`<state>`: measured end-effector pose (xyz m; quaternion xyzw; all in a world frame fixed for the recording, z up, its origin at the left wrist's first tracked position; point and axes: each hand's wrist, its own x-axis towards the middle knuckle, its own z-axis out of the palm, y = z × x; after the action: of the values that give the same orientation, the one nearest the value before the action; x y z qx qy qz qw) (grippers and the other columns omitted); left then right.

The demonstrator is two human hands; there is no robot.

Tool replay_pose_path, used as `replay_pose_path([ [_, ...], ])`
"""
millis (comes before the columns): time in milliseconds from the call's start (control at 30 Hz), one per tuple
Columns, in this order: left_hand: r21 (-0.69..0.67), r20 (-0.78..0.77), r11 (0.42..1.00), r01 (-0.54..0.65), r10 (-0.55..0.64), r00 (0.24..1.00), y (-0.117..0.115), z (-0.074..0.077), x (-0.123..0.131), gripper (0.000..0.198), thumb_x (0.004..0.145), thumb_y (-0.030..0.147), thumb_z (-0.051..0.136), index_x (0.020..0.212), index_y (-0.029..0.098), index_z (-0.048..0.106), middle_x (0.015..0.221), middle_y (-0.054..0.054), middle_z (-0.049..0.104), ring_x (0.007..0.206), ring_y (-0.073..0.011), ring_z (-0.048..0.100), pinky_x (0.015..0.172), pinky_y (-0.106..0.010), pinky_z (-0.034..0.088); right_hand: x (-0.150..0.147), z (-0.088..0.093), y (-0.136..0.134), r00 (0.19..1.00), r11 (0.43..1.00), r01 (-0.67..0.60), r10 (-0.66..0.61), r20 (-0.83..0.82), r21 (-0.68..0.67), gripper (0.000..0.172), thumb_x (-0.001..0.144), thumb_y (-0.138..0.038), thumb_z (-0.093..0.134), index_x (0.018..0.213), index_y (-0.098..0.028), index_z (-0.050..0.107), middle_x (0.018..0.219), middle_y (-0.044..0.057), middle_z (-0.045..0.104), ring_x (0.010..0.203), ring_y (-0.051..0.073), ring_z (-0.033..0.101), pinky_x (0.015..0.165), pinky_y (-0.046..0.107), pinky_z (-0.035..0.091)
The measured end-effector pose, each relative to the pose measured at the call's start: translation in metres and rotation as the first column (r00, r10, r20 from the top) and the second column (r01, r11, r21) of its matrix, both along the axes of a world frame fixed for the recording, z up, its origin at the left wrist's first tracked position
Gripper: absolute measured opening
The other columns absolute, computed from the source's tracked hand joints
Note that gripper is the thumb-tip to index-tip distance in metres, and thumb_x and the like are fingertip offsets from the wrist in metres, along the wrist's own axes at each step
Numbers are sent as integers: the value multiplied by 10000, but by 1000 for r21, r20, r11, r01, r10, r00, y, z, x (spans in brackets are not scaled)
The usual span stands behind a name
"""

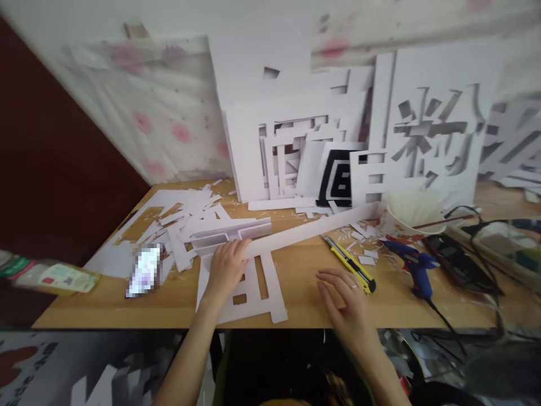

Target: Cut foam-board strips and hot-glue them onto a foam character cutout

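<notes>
My left hand [228,266] is closed over the near end of a long white strip [313,228], fingers pressed together at its edge. The strip runs off to the right toward a paper bucket. Beneath that hand lies a flat white cut-out character [273,282] with rectangular openings, near the front edge of the table. A folded white channel-shaped piece [253,227] sits just beyond my fingers. My right hand [347,301], a ring on one finger, hovers or rests low with fingers apart and nothing in them. Nearest to it is a yellow utility knife [350,264].
A blue glue gun [416,268] with its cord lies right of the knife, beside a black case [462,264]. Behind stand the bucket [416,223] and white stencil boards [240,152]. Leftward are white scraps [181,225], a phone [145,270] and a bottle [54,276].
</notes>
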<state>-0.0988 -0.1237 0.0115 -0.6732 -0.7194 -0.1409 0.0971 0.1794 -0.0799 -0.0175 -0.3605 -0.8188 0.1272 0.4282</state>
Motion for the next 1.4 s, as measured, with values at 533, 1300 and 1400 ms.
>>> replay_pose_path([
  [533,128,26,986,105,-109,994,25,-19,12,270,998,146,428,1202,182,601,1022,-54,679,978,-207,571,865,-353,432,-50,7,62,963,964,65,-129,236,258,407,954,-361,551,1354,-289,554,1400,126,564,1317,381,402,1044,617,264],
  [1300,-112,143,949,293,-277,950,-10,-58,39,426,971,463,503,1294,191,557,1433,-113,552,1360,-310,420,1146,-617,217,-77,14,130,910,928,-229,97,404,293,253,1016,-349,424,922,-229,627,886,31,732,934,239,634,1005,465,206],
  [1400,-127,149,970,206,-186,971,-4,-61,29,436,970,473,498,1293,188,567,1459,-118,530,1361,-325,424,1139,-632,229,-74,13,131,915,926,-203,64,399,318,285,1025,-371,400,921,-229,624,871,37,732,916,238,638,1015,470,206],
])
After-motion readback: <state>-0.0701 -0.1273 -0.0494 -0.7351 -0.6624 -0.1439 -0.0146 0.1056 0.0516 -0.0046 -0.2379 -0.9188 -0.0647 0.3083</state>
